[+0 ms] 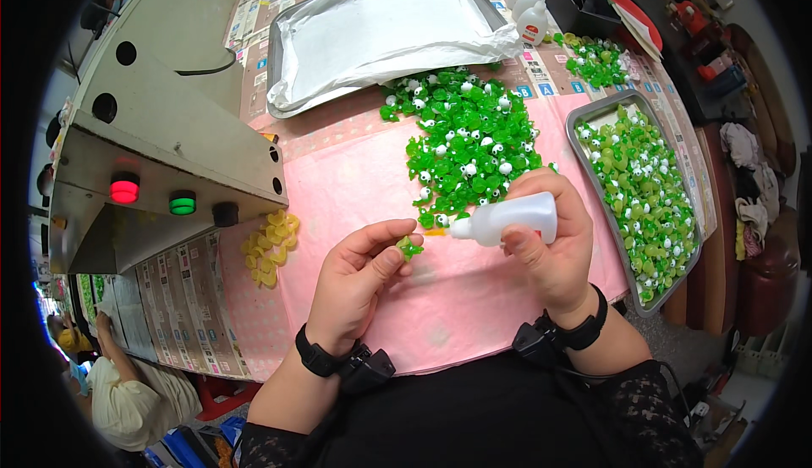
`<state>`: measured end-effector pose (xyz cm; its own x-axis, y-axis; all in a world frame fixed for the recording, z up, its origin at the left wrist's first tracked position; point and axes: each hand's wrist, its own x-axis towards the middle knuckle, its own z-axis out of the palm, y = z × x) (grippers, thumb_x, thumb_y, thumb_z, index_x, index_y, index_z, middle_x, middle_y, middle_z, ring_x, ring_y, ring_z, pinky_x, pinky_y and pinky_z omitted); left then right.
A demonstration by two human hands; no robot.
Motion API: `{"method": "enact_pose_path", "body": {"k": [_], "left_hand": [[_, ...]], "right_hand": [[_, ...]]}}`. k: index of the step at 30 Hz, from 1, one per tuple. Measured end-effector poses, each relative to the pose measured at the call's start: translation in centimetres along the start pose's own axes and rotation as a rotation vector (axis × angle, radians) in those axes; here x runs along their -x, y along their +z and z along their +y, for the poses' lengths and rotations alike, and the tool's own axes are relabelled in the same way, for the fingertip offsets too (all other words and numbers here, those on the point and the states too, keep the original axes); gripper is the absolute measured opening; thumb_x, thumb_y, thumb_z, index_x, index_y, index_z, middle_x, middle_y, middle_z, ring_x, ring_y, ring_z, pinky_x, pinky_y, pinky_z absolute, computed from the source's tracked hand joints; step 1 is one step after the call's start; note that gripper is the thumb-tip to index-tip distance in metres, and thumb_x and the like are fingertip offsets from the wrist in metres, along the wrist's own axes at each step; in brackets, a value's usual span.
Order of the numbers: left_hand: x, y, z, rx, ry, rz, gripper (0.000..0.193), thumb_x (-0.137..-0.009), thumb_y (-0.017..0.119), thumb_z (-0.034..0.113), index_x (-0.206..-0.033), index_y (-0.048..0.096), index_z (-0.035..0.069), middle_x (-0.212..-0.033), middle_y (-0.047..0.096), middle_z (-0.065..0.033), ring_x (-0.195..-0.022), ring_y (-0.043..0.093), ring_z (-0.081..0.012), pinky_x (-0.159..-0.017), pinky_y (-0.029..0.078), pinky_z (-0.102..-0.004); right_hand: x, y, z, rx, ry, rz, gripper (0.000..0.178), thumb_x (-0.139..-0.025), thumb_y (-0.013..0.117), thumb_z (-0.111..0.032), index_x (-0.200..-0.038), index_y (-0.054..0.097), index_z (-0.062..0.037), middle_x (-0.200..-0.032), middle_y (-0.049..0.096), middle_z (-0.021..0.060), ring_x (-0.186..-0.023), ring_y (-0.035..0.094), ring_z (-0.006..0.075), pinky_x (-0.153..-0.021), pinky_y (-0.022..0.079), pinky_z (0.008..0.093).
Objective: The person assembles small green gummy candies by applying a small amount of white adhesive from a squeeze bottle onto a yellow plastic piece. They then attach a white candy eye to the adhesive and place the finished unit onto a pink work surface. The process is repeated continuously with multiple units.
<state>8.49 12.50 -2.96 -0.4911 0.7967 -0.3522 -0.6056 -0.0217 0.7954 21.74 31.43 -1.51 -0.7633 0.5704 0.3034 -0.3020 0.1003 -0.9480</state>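
The left hand (pixel 359 278) pinches a small green piece (pixel 410 248) near the pink mat's (pixel 355 180) centre, while the right hand (pixel 554 244) grips a white squeeze bottle (pixel 507 218) lying horizontally, nozzle pointing left, just beside the piece.

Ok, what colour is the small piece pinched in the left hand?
Bright translucent green, the small piece pinched in the left hand; head view shows it best.

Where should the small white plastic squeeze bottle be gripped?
Around its round body, from its right, rear end, as the right hand does: the small white plastic squeeze bottle lies sideways, nozzle pointing left toward the green piece in the left hand.
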Motion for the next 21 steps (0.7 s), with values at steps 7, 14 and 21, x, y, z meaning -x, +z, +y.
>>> {"method": "enact_pose_path", "body": {"k": [7,14,21], "left_hand": [[-0.2,-0.5,-0.3,0.186,0.042,0.011,0.021,-0.097,0.058,0.015,-0.116,0.058,0.005,-0.113,0.063,-0.0064,-0.092,0.061,-0.0112,-0.086,0.051,-0.0250],[-0.6,-1.5,-0.7,0.408,0.079,-0.041,0.016,-0.097,0.058,0.018,-0.111,0.053,0.011,-0.106,0.059,-0.0056,-0.090,0.060,-0.0140,-0.085,0.051,-0.0263],[-0.7,-1.3,-0.5,0.495,0.100,-0.037,0.017,-0.097,0.058,0.015,-0.112,0.050,0.014,-0.104,0.056,-0.0043,-0.092,0.058,-0.0155,-0.086,0.050,-0.0267]], "right_hand": [[-0.2,-0.1,0.4,-0.224,0.068,0.037,0.033,-0.087,0.072,-0.015,-0.110,0.051,-0.0029,-0.098,0.056,0.0051,-0.075,0.058,0.0093,-0.064,0.049,0.0222],[-0.2,0.0,0.3,-0.234,0.065,0.017,0.034,-0.087,0.072,-0.014,-0.111,0.050,-0.0032,-0.100,0.056,0.0057,-0.077,0.059,0.0107,-0.066,0.050,0.0238],[-0.1,-0.2,0.5,-0.252,0.085,-0.070,0.037,-0.084,0.074,-0.006,-0.112,0.050,-0.0035,-0.104,0.054,0.0061,-0.094,0.057,0.0124,-0.081,0.048,0.0259]]}}
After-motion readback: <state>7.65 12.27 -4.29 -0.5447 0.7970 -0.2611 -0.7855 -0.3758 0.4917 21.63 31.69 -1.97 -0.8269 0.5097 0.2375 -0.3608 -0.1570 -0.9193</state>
